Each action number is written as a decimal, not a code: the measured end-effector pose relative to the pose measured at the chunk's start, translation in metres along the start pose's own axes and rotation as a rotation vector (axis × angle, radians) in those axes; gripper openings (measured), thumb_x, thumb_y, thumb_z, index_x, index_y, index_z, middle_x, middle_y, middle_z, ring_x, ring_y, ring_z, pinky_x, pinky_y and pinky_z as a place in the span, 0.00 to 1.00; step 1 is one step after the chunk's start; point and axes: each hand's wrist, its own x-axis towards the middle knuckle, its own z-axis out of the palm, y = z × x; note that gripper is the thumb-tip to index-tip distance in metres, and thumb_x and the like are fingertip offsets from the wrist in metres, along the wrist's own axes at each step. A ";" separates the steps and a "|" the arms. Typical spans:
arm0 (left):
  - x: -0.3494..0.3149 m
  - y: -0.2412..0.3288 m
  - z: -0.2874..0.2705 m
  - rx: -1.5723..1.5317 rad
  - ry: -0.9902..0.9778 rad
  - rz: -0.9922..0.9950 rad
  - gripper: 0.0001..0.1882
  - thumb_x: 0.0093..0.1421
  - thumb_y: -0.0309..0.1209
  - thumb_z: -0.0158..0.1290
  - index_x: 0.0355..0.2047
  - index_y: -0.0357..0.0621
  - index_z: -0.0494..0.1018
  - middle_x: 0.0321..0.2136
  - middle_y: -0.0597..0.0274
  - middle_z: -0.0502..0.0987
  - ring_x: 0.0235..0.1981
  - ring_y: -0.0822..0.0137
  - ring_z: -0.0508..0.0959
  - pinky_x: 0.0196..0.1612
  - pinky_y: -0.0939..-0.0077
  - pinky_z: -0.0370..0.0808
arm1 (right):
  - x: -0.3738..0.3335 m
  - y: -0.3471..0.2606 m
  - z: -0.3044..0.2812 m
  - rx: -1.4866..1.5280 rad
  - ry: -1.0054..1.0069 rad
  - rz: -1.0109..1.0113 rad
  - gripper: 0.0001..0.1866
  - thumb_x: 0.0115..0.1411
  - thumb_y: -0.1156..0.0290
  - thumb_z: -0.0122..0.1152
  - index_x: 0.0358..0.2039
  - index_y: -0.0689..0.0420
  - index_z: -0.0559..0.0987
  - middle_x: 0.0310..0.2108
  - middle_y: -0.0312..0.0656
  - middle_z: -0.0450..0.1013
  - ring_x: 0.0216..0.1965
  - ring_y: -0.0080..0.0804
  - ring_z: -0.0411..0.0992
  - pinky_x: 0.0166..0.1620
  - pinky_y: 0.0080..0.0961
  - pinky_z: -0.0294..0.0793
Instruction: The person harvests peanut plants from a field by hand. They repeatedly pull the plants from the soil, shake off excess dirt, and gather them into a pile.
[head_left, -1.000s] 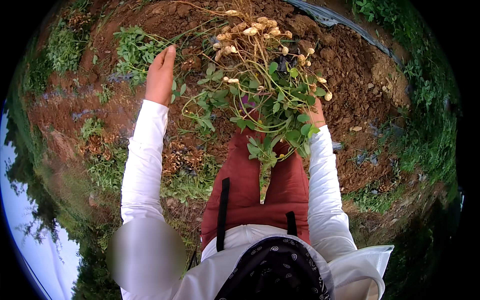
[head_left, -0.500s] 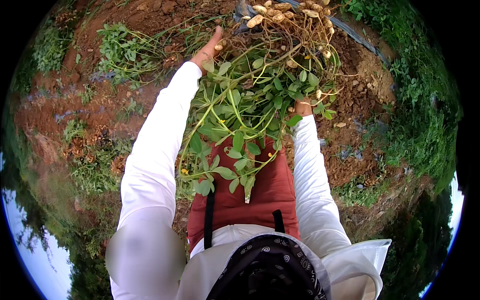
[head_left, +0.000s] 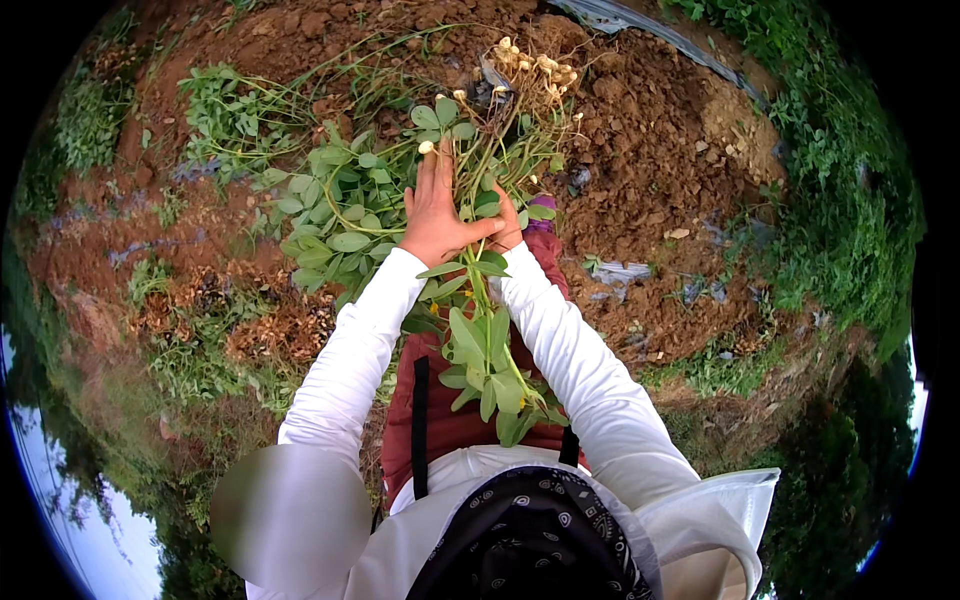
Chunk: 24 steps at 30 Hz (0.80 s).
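A leafy green peanut plant spreads before me, its roots and pale peanut pods at the far end. My left hand lies flat on the leaves and stems, fingers stretched away from me and thumb pointing right. Against that thumb, my right hand grips the stems; leaves hide part of its fingers. Some foliage fans out left of my left hand, and more hangs toward me over my reddish trousers.
Loose reddish-brown soil surrounds the plant. Other pulled greenery lies at the left. Dark plastic film runs along the far right, and a torn scrap lies on the soil. Dense green plants border the right.
The plant has swung lower and its pods now lie farther left. My hands have come together, the right one moving left and the left one coming nearer onto the foliage.
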 end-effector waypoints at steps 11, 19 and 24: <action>0.002 -0.051 -0.019 -0.623 -0.093 -0.282 0.50 0.42 0.28 0.66 0.60 0.36 0.48 0.47 0.55 0.72 0.46 0.63 0.74 0.49 0.72 0.72 | -0.004 0.001 0.002 -0.342 -0.326 0.311 0.47 0.57 0.33 0.40 0.66 0.54 0.46 0.66 0.44 0.46 0.65 0.37 0.47 0.63 0.36 0.51; -0.013 -0.035 -0.045 -0.597 0.321 -0.169 0.37 0.45 0.24 0.60 0.55 0.30 0.57 0.40 0.54 0.76 0.35 0.68 0.77 0.38 0.74 0.74 | -0.018 -0.004 0.042 -0.889 -0.428 0.148 0.41 0.60 0.39 0.42 0.58 0.64 0.61 0.55 0.51 0.63 0.56 0.37 0.61 0.59 0.28 0.56; -0.018 0.030 -0.060 -0.548 0.552 0.063 0.27 0.50 0.20 0.58 0.50 0.33 0.62 0.39 0.57 0.75 0.36 0.69 0.76 0.41 0.75 0.73 | -0.021 -0.011 0.070 -0.865 -0.465 -0.300 0.39 0.62 0.47 0.44 0.64 0.59 0.48 0.63 0.55 0.49 0.63 0.46 0.51 0.63 0.32 0.49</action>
